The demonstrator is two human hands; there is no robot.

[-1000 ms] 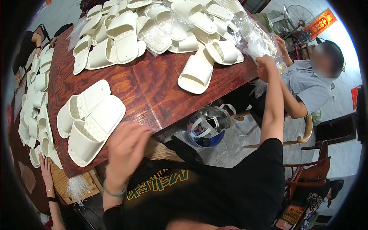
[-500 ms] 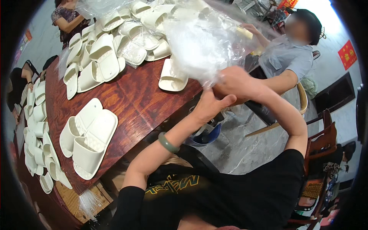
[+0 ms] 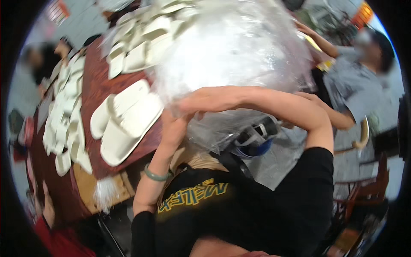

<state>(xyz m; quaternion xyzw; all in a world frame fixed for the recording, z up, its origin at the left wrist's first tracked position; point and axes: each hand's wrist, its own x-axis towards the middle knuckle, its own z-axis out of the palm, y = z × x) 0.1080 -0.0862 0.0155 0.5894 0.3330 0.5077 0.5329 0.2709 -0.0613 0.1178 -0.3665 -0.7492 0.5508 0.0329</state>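
Note:
A large clear plastic bag spreads in front of me, hazy and crinkled, covering part of the table and the slippers behind it. My right hand reaches across to the left, its fingers closed on the near edge of the bag. Close against it, my left hand also grips the film, a green bangle on the wrist. Some fingertips are blurred where the two hands meet. Just left of them, a pair of white slippers lies side by side on the reddish-brown wooden table.
More white slippers are heaped at the back of the table. Another pile lies to the left. Thin clear strips hang at the near corner. A blue bucket stands below. A person in grey sits at right.
Both hands have moved left with the plastic bag, which is now spread wider across the view. The view has shifted, and a red sleeve has come in at lower left.

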